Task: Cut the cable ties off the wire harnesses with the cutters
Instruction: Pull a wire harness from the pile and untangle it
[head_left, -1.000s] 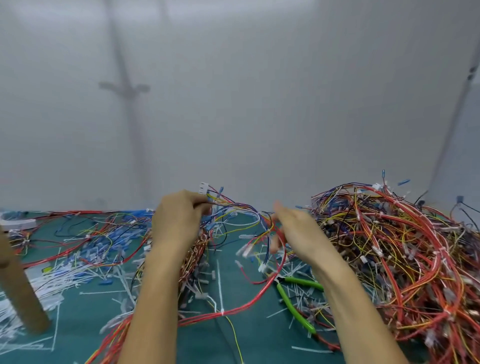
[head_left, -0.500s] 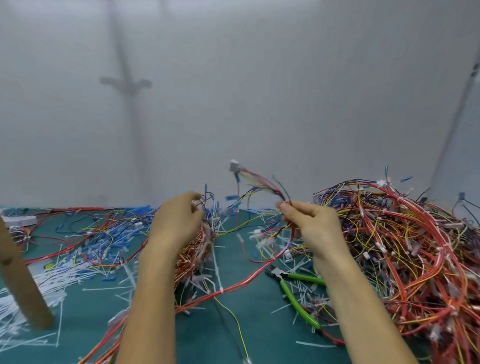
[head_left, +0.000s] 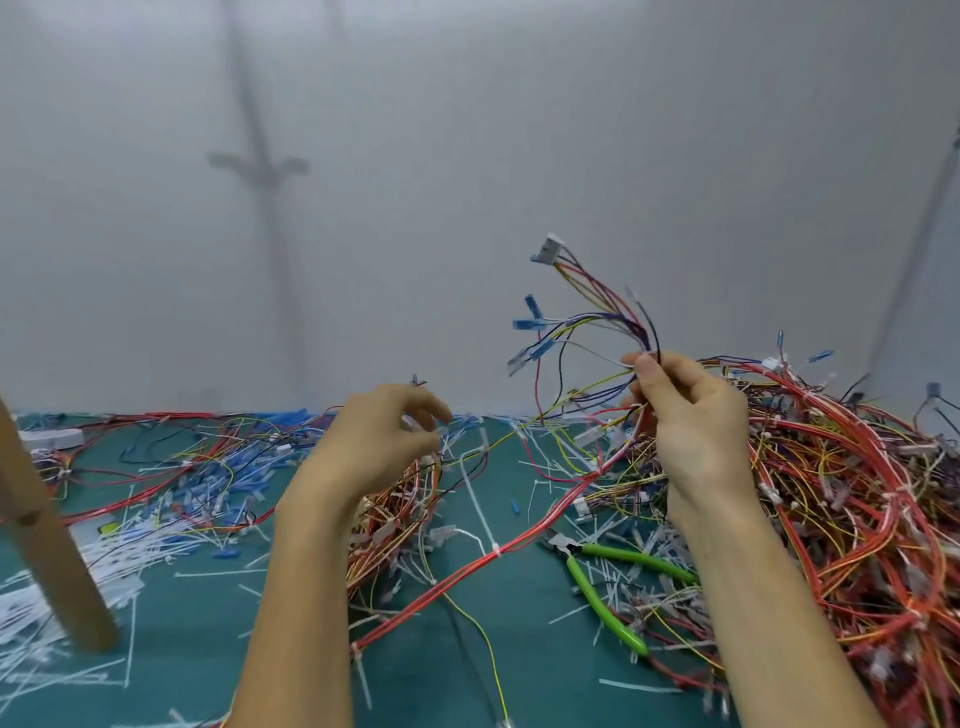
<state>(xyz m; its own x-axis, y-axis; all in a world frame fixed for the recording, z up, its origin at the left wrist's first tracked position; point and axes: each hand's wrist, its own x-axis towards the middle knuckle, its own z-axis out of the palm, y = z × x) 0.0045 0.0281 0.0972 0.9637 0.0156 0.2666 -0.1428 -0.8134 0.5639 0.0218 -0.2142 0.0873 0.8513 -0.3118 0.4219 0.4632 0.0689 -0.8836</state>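
Observation:
My right hand (head_left: 691, 415) pinches a thin wire harness (head_left: 587, 317) and holds it up; its red, purple, yellow and black wires fan out to a white connector and blue terminals. My left hand (head_left: 379, 441) hovers above a bundle of orange and red wires (head_left: 395, 525), fingers loosely curled and apart, with nothing gripped that I can see. The green-handled cutters (head_left: 602, 587) lie on the green mat (head_left: 519, 649) between my forearms, untouched. Red wires with a white cable tie (head_left: 496, 549) run across the mat.
A big heap of red, orange and yellow harnesses (head_left: 841, 509) fills the right side. Cut white cable ties and blue terminals (head_left: 208, 493) litter the left of the mat. A wooden leg (head_left: 47, 535) stands at the left. A grey wall rises behind.
My right hand took hold of the harness and lifted it up and to the right. My left hand let go of those wires and opened above the orange bundle.

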